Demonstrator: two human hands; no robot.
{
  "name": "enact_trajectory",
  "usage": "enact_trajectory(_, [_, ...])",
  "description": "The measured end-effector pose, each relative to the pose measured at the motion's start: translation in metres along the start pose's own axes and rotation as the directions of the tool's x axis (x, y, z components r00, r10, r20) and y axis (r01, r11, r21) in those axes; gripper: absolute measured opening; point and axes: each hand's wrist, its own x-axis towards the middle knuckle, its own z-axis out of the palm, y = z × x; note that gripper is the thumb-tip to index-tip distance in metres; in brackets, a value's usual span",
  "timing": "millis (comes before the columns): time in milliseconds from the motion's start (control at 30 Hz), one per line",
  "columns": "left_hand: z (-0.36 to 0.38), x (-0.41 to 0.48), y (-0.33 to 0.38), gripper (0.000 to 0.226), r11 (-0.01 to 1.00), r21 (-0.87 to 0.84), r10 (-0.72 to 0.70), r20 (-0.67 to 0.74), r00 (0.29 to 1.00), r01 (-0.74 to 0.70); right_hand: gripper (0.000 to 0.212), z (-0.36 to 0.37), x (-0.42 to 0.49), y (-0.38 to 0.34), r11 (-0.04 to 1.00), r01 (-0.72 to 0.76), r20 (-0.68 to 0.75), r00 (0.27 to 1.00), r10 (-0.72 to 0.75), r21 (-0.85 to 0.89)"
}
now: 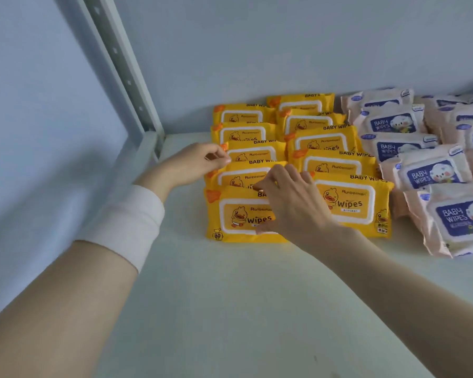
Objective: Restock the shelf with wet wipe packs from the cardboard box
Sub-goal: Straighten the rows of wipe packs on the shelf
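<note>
Yellow wet wipe packs (pixel 325 143): two columns side by side on the shelf board. Each pack leans back on the one behind, so only the upper strips of the rear packs show. Each is printed "Runbeimian Wipes" with a duck.
Front-left pack (pixel 238 216): the landmark pack, foremost in the left column. Its whole face shows, with "80" at its lower left corner.
Right hand (pixel 292 203): over the right part of the front-left pack, gripping it. The thumb presses on its face near the lower edge of the label and the index finger curls over its top edge. The other fingers lie bent above that edge; what they touch cannot be told.
Left hand (pixel 191 165): behind and to the left of the front-left pack. Thumb and fingertips pinch the orange upper-left corner of the third pack.
Third pack (pixel 257 154): two places behind the front-left pack, in the same column.
Peach baby wipe packs (pixel 448 219): right of the front-left pack, beyond the second yellow column. They carry blue labels reading "BABY WIPES" and overlap in the same manner.
Shelf board (pixel 230 296): white surface bearing all the packs, extending from the front-left pack toward the viewer.
Upright post (pixel 126 66): grey and perforated, standing behind and well left of the front-left pack.
Wrist wrap (pixel 129 222): white band round the left forearm, left of the front-left pack.
Wall (pixel 257 50): pale blue, behind the rearmost packs.
</note>
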Motion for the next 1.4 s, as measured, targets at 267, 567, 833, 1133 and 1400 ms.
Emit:
enact_trajectory(267, [-0.005, 0.012, -0.003, 0.025, 0.993, -0.118, 0.008, -0.021, 1.000, -0.010, 0.122, -0.004, 0.033, 0.009, 0.996, -0.025, 0.168, 0.986, 0.011, 0.081])
enact_trajectory(567, [-0.004, 0.044, -0.008, 0.051, 0.998, -0.064, -0.019, -0.010, 1.000, 0.018, 0.097, 0.004, 0.025, 0.000, 0.999, -0.023, -0.046, 0.999, 0.021, -0.043])
enact_trajectory(833, [-0.014, 0.044, -0.020, 0.056, 0.929, -0.367, -0.007, -0.126, 0.992, -0.040, 0.133, -0.001, 0.047, 0.003, 0.995, -0.089, 0.093, 0.991, 0.092, -0.039])
enact_trajectory(1133, [-0.016, 0.089, -0.020, 0.049, 0.966, -0.257, -0.027, -0.212, 0.977, -0.030, 0.119, -0.005, 0.064, 0.008, 0.992, -0.075, 0.150, 0.985, 0.090, -0.101])
enact_trajectory(1400, [-0.028, 0.103, -0.036, 0.049, 0.906, -0.423, -0.082, -0.160, 0.984, 0.007, 0.122, -0.002, 0.079, 0.015, 0.990, -0.094, 0.156, 0.982, 0.110, -0.108])
